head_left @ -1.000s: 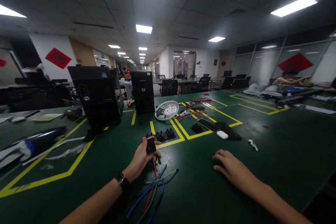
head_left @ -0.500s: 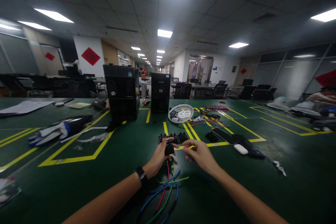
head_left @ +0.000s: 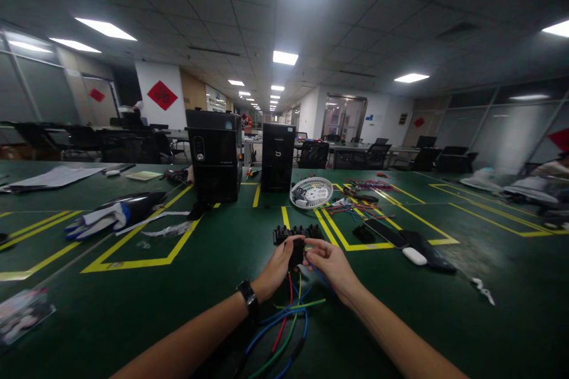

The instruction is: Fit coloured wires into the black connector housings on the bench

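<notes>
My left hand, with a black watch on its wrist, is closed around a small black block-shaped part. Against the right side of that part, my right hand has its thumb and fingers pinched on a thin blue wire. The wire's tip is hidden by the fingers, so whether it sits inside the part I cannot tell. Red, green, yellow and blue wires hang or lie just below my hands. Right behind my hands stands a row of similar black parts on the table.
Two black computer towers stand at the back. A white basket, loose wires, a phone and a white earphone case lie to the right. Work gloves and a plastic bag are at left.
My right hand has come in from the right with the blue wire and now meets the black part in my left hand. The view has turned left.
</notes>
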Demonstrator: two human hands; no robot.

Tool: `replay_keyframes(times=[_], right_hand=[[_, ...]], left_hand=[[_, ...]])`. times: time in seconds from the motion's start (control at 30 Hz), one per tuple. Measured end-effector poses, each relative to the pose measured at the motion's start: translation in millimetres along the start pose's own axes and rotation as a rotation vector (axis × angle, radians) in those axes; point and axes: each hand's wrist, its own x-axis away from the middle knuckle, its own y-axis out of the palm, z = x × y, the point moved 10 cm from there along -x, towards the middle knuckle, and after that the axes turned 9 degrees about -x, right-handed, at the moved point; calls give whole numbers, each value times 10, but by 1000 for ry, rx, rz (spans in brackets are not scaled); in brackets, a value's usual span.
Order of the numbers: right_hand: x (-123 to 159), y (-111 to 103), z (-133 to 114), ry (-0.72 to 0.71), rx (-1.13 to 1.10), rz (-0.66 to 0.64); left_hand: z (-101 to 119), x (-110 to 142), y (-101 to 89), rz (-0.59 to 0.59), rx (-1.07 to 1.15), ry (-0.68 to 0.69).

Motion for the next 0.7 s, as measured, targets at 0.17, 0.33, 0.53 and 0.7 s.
replay_keyframes(times=[0.17,0.33,0.53,0.7], right_hand=[[-6,-41,91,32,-47,46],[34,-26,47,25,-35,43],[52,-10,79,52,-30,56],[81,-5,105,112,-19,38]], left_hand=[[84,38,9,-18,-113,46],[60,33,20,-32,-86,25],[201,78,39,-44,-204,119],[330,119,77,-59,-336,226]])
